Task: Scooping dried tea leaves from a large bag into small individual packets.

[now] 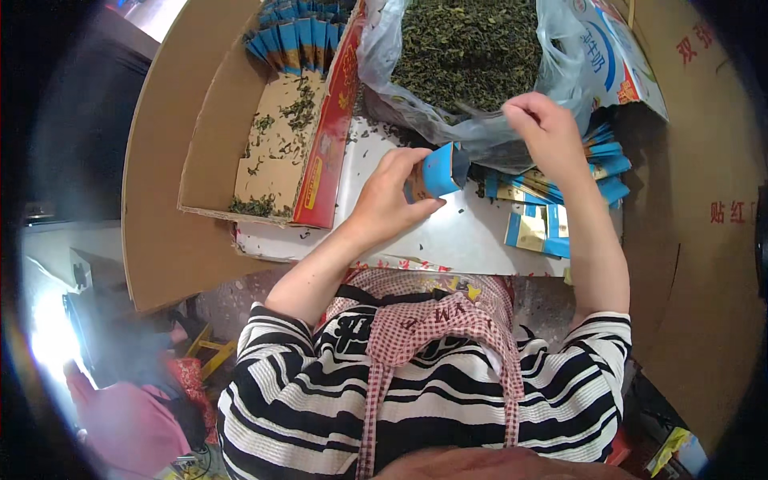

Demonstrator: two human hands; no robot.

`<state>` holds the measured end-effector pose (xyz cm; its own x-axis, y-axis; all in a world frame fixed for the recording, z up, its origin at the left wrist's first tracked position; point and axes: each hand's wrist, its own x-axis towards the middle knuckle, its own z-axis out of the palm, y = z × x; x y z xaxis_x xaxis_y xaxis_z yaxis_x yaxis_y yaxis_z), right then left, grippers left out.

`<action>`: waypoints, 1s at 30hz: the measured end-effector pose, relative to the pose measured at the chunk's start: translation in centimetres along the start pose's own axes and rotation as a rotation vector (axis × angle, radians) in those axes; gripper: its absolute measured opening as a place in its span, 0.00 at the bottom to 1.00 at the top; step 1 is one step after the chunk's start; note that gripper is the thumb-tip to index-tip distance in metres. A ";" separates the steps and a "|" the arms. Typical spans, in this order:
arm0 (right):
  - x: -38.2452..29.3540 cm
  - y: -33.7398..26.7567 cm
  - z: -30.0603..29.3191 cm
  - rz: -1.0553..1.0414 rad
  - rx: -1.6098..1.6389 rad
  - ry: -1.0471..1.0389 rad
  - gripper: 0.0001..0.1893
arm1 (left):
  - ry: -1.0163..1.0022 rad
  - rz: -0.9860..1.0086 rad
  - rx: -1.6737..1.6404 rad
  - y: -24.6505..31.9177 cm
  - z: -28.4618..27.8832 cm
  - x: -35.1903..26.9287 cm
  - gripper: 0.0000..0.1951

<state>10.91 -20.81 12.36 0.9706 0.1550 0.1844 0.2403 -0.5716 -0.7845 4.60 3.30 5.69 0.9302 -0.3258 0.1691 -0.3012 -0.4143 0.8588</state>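
Note:
My left hand grips a small blue-and-brown packet, its open mouth tilted to the right. Over the near edge of a clear plastic bag, my right hand has its fingers curled. A blurred grey shape lies by those fingertips; I cannot tell whether they hold it. Dried dark-green leaves, like loose tea, fill the bag. Below my right wrist is a fanned pile of flat blue-and-gold packets, with further flat packets nearer me. They rest on a white work surface.
At the left stands an open cardboard box with a red side, holding upright blue packets and scattered leaf bits. A printed carton is behind the bag. Cardboard sheets flank the right side. Another person in pink is at lower left.

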 end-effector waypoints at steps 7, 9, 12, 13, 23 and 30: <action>3.5 0.9 2.5 0.020 -0.261 -0.003 0.08 | 0.025 -0.022 -0.060 -0.1 -0.3 0.4 0.33; 3.4 1.1 3.5 -0.009 -0.284 0.111 0.07 | 0.007 -0.021 -0.032 -0.1 -0.2 0.5 0.33; 2.8 0.8 4.1 -0.122 -0.306 0.176 0.05 | 0.034 -0.006 -0.044 -0.1 0.0 0.6 0.33; 2.7 0.8 4.3 -0.194 -0.316 0.227 0.05 | 0.035 -0.007 -0.045 -0.2 -0.1 0.6 0.33; 2.3 2.8 5.3 -0.333 -0.478 0.302 0.05 | 0.078 0.003 -0.006 0.1 0.0 1.1 0.34; 1.1 3.2 4.1 -0.237 -0.195 0.357 0.06 | 0.122 -0.074 -0.028 0.3 0.0 1.5 0.33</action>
<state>12.72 -19.13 7.58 0.8252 0.0327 0.5639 0.4217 -0.6998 -0.5766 5.94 2.69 6.24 0.9687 -0.1889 0.1608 -0.2265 -0.4086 0.8842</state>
